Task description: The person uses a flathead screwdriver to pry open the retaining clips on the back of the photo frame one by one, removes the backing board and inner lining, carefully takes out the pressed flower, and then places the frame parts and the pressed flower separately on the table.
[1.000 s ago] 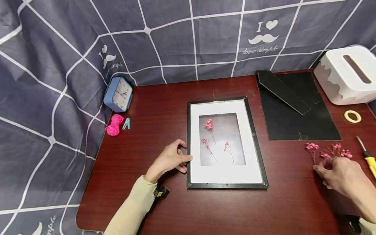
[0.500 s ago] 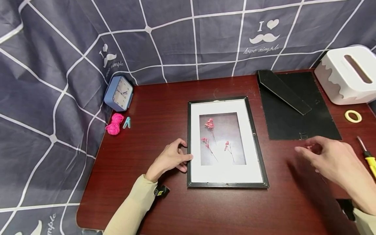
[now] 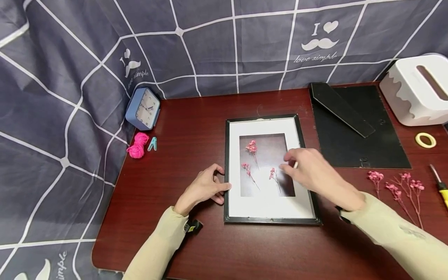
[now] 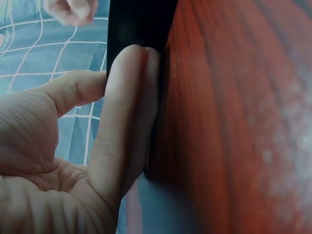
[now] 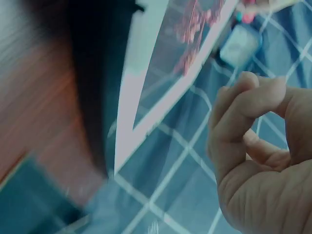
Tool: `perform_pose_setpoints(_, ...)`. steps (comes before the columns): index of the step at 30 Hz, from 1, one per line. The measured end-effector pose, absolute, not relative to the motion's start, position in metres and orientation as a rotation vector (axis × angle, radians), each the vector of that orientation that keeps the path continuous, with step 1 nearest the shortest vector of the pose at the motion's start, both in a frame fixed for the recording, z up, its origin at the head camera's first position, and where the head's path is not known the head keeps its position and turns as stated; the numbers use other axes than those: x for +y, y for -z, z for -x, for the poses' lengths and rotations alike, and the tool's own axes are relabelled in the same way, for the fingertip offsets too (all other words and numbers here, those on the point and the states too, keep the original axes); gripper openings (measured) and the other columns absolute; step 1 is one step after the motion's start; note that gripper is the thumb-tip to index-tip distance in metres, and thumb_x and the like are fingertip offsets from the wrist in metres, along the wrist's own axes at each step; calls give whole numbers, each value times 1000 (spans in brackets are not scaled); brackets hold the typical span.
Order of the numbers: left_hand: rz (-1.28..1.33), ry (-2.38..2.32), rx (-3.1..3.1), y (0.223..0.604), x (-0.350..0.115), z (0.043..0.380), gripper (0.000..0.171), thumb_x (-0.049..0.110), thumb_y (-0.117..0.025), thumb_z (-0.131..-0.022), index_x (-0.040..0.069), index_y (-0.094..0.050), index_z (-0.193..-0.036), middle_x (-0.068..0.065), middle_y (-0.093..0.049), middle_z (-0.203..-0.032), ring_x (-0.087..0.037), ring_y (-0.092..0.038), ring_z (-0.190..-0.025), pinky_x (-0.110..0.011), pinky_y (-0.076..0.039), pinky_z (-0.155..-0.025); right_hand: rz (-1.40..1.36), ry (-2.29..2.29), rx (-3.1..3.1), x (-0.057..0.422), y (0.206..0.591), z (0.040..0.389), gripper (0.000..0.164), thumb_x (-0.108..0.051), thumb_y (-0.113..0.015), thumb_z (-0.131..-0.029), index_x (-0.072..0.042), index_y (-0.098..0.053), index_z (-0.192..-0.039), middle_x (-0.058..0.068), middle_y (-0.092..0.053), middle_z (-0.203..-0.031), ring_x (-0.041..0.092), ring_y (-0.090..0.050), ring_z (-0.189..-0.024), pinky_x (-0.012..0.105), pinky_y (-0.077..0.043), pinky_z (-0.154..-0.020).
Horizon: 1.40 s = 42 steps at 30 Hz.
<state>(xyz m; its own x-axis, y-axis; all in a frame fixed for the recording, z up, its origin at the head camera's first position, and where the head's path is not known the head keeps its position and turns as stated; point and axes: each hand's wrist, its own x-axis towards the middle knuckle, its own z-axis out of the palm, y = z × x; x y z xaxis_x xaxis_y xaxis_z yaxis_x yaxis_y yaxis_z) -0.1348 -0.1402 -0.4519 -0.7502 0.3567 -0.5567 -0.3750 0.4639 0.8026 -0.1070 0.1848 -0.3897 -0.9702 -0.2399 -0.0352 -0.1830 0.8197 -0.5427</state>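
A black picture frame (image 3: 272, 221) with a white mat lies on the table. Inside its window are pink flower sprigs: one at upper left (image 3: 251, 147), one at lower left (image 3: 247, 173), one at lower right (image 3: 273, 175). My left hand (image 3: 201, 189) holds the frame's left edge, thumb on top and fingers along the outer side; the left wrist view shows those fingers (image 4: 129, 97) against the black side. Above the frame's right part is my right hand (image 3: 311, 171), fingers loosely bent, with nothing visible between them. In the right wrist view, that hand (image 5: 253, 141) stands apart from the frame.
More pink sprigs (image 3: 406, 190) lie at right, beside a yellow-handled screwdriver (image 3: 443, 190). Behind them are the black backboard (image 3: 364, 151), a tape ring (image 3: 425, 140) and a tissue box (image 3: 416, 91). At left stand a blue clock (image 3: 142, 109), pink yarn (image 3: 138, 146) and a clip (image 3: 152, 144).
My right hand has left the sprigs on the right and moved left over the frame. Those sprigs stay on the table. My left hand keeps its place at the frame's edge.
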Motion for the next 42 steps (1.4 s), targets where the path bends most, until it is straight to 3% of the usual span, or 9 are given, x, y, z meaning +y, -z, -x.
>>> perform_pose_setpoints(6,16,-1343,2012,451,-138,135,53,7,-82,-93,0,-52,-136,-8,-61,-79,-17,-72,-57,-39,-71,-57,373,864,2762,155,405,133,16,-12,-75,-99,3,-77,-106,4,-77,-76,10,-64,-62,31,-55,-68)
perform_pose_setpoints(9,18,-1343,2010,451,-137,135,52,7,-82,-93,0,-52,-136,-8,-62,-80,-17,-73,-56,-39,-70,-57,391,868,2706,146,411,144,12,-12,-75,-100,-1,-78,-94,1,-73,-69,7,-62,-53,27,-53,-63)
perform_pose_setpoints(13,19,-1340,2011,452,-137,135,52,7,-82,-93,0,-53,-136,-8,-62,-80,-17,-73,-56,-39,-70,-57,375,830,2654,136,416,154,24,-13,-74,-100,-8,-77,-77,1,-70,-60,9,-62,-47,24,-49,-58)
perform_pose_setpoints(22,20,-1329,2022,451,-138,134,52,7,-82,-93,1,-53,-135,-8,-62,-79,-17,-72,-56,-39,-70,-56,307,793,2609,124,423,165,34,-8,-72,-96,-8,-68,-62,0,-60,-45,11,-60,-37,20,-43,-45)
perform_pose_setpoints(26,23,-1333,2023,451,-138,134,51,7,-82,-93,1,-53,-135,-8,-62,-79,-17,-73,-55,-39,-70,-56,286,803,2610,126,450,176,31,-6,-68,-94,-10,-61,-64,1,-61,-48,14,-62,-38,23,-44,-39)
perform_pose_setpoints(31,32,-1337,2025,450,-139,135,51,7,-82,-93,1,-53,-135,-8,-62,-79,-17,-73,-55,-39,-70,-56,292,780,2617,128,477,187,26,-2,-60,-90,-11,-65,-66,2,-64,-52,15,-63,-40,24,-47,-36)
perform_pose_setpoints(36,33,-1337,2022,450,-139,134,51,7,-82,-93,1,-53,-135,-8,-62,-79,-17,-73,-56,-39,-71,-57,269,775,2568,122,443,179,26,-1,-62,-94,-6,-69,-70,4,-66,-53,17,-65,-42,24,-48,-39)
perform_pose_setpoints(42,32,-1332,2022,450,-139,134,51,7,-82,-94,1,-53,-136,-8,-62,-79,-17,-73,-56,-39,-71,-58,195,812,2522,123,410,165,29,-8,-61,-105,-3,-77,-82,3,-68,-54,14,-67,-46,20,-55,-55)
